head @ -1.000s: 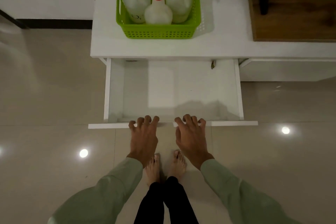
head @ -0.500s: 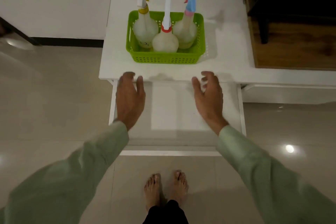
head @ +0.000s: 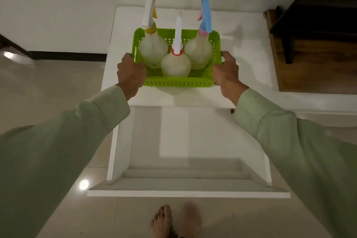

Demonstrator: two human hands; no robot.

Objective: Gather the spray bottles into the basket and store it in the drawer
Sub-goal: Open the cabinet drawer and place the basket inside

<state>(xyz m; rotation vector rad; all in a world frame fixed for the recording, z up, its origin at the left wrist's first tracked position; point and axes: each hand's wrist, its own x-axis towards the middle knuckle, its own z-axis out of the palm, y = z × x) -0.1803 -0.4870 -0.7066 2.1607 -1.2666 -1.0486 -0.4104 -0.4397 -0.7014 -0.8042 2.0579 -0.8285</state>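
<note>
A green plastic basket (head: 177,83) sits on the white cabinet top (head: 249,60). It holds three pale spray bottles upright: a yellow-capped one (head: 153,48) at the left, a red-capped one (head: 176,63) in the middle front, and a blue-and-pink-capped one (head: 199,50) at the right. My left hand (head: 130,75) grips the basket's left rim. My right hand (head: 227,73) grips its right rim. Below the cabinet's front edge the white drawer (head: 119,150) stands pulled out, its inside bare.
A dark wooden stand (head: 316,31) on a brown board sits to the right on the cabinet. Glossy beige floor tiles (head: 48,92) surround the drawer. My bare feet (head: 173,220) are just in front of the drawer's front panel.
My hands left the drawer front, rose past the cabinet edge and closed on the two sides of the basket. The view tilted up toward the cabinet top.
</note>
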